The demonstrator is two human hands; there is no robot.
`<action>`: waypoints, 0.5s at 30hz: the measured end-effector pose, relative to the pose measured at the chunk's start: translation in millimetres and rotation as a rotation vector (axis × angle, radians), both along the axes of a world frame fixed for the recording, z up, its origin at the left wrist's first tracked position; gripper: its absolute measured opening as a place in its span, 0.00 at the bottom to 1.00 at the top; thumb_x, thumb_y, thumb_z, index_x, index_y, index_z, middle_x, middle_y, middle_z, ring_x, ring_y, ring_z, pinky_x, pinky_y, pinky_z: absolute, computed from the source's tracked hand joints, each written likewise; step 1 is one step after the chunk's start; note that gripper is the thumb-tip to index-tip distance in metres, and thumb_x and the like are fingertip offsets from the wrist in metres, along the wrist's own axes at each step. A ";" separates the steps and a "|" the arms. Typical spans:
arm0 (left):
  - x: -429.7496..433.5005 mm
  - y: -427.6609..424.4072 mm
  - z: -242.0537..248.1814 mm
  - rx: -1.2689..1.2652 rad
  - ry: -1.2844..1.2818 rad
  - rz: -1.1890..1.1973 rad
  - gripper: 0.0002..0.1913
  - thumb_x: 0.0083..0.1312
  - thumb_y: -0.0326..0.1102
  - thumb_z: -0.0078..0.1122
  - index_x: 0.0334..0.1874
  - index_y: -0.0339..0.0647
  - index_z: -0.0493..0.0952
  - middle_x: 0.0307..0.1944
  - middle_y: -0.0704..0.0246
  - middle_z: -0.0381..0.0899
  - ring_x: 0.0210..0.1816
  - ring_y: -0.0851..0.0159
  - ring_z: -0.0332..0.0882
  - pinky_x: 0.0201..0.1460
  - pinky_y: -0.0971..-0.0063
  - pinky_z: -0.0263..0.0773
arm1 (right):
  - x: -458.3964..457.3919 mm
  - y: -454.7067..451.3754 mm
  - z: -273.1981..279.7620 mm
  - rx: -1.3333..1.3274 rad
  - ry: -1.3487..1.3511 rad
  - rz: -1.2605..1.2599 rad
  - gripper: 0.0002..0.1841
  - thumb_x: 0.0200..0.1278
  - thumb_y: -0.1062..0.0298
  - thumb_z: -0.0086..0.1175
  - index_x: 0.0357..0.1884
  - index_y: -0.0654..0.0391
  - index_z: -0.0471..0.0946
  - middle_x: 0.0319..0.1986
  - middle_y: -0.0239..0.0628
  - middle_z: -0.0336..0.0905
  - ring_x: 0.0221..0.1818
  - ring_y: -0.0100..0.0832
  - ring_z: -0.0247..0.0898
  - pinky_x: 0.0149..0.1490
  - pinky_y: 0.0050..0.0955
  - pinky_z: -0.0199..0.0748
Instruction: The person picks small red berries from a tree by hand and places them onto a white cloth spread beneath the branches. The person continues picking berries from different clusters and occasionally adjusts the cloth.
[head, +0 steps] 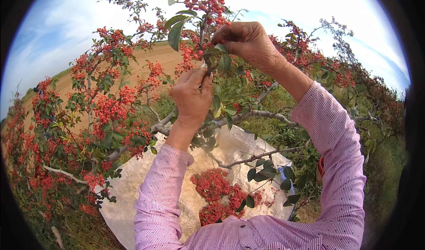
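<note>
My left hand [192,95] grips the woody stem of an upright twig [208,61] in front of me. Higher up, my right hand [249,45] reaches in from the right, thumb and forefinger pinched around small red berries on the same twig. Above both hands, a red berry cluster [212,6] crowns the twig, and more berries [191,52] hang just left of the stem between the hands. Green leaves [176,34] grow beside the cluster. The exact grip of my right fingertips is partly hidden by the hand itself.
Below lies a pale plastic sheet [132,190] with a heap of picked red berries [215,187]. A thick branch [235,118] and a thin leafy branch [255,157] cross over it. Berry-laden shrubs [113,107] stand left, more shrubs [298,47] right. Bare soil [159,55] stretches behind.
</note>
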State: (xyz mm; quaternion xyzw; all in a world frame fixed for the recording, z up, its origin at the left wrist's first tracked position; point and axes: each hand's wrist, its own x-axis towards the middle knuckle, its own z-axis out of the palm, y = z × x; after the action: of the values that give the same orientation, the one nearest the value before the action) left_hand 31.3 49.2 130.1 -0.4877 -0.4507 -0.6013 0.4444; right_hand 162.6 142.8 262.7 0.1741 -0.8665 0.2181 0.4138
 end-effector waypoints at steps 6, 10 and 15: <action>0.1 6.5 -0.1 0.055 0.003 0.000 0.07 0.58 0.26 0.63 0.39 0.38 0.81 0.33 0.61 0.82 0.35 0.52 0.79 0.38 0.61 0.73 | 5.6 -3.5 -24.6 0.256 0.280 -0.147 0.10 0.52 0.83 0.60 0.37 0.61 0.82 0.31 0.35 0.83 0.35 0.26 0.80 0.43 0.24 0.79; 2.3 2.1 0.8 0.040 -0.042 0.079 0.09 0.57 0.26 0.61 0.41 0.39 0.80 0.32 0.60 0.80 0.36 0.50 0.78 0.38 0.59 0.73 | 4.2 -9.8 -36.4 0.334 0.351 -0.177 0.14 0.51 0.90 0.53 0.38 0.63 0.79 0.35 0.36 0.82 0.37 0.27 0.79 0.44 0.23 0.76; 3.3 2.7 2.4 0.045 -0.083 0.032 0.04 0.58 0.27 0.61 0.34 0.36 0.78 0.31 0.58 0.78 0.36 0.48 0.76 0.38 0.56 0.71 | 3.8 10.8 -42.8 0.047 0.259 -0.011 0.14 0.57 0.89 0.52 0.43 0.62 0.78 0.38 0.28 0.78 0.42 0.19 0.72 0.50 0.21 0.71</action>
State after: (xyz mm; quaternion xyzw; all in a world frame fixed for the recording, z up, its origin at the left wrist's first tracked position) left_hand 34.5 51.9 132.4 -0.4450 -0.4630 -0.6236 0.4458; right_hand 166.3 153.6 219.9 0.2058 -0.8118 0.1711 0.5190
